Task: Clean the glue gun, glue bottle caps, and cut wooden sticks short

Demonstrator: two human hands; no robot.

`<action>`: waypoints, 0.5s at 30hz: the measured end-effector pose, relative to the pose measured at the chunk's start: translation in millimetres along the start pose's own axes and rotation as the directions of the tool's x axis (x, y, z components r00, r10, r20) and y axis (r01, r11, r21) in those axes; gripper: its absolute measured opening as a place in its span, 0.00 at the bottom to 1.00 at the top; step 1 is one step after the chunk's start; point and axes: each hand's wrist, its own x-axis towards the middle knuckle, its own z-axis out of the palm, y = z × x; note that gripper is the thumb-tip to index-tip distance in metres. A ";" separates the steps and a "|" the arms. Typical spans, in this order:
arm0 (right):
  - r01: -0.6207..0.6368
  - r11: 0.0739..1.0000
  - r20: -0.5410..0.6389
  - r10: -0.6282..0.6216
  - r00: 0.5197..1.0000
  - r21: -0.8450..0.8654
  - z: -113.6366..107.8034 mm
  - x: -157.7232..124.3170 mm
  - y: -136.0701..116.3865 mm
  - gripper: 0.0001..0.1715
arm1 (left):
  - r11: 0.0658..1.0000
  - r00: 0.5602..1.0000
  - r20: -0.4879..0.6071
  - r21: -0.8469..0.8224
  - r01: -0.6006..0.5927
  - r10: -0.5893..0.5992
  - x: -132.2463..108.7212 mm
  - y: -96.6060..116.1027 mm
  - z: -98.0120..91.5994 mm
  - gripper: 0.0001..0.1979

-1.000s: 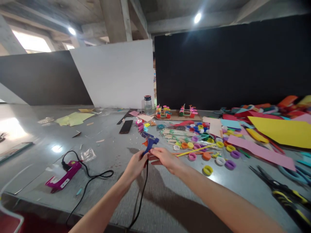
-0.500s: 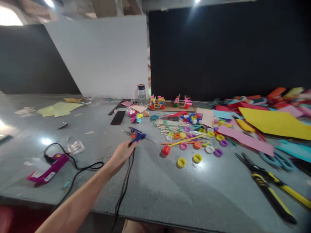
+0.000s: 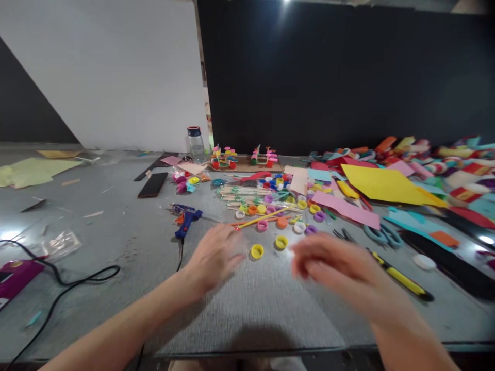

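My left hand (image 3: 214,255) hovers over the grey table (image 3: 247,314), fingers spread, holding nothing. It is just left of a yellow bottle cap (image 3: 257,251). My right hand (image 3: 332,268) is blurred by motion, fingers stretched out toward the left, with nothing seen in it. A blue glue gun (image 3: 185,222) lies on the table to the upper left of my left hand, its black cord running toward me. A second yellow cap (image 3: 281,241) sits between my hands, a little farther off.
Several coloured caps, sticks (image 3: 247,193) and paper sheets, one yellow (image 3: 382,185), cover the middle and right. Scissors (image 3: 381,233) and a yellow-handled tool (image 3: 402,281) lie right. A magenta glue gun (image 3: 15,270) and cord sit left. A jar (image 3: 195,139) stands at the back.
My left hand has let go of the blue glue gun, which now lies on the table. My right hand has come back into view. The camera has tilted down and turned right.
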 end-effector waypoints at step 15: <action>0.083 0.802 0.124 -0.011 0.992 -0.592 25.1 56.7 47.5 0.10 | 0.806 0.976 0.191 -0.558 0.197 -0.105 21.8 37.2 34.3 0.09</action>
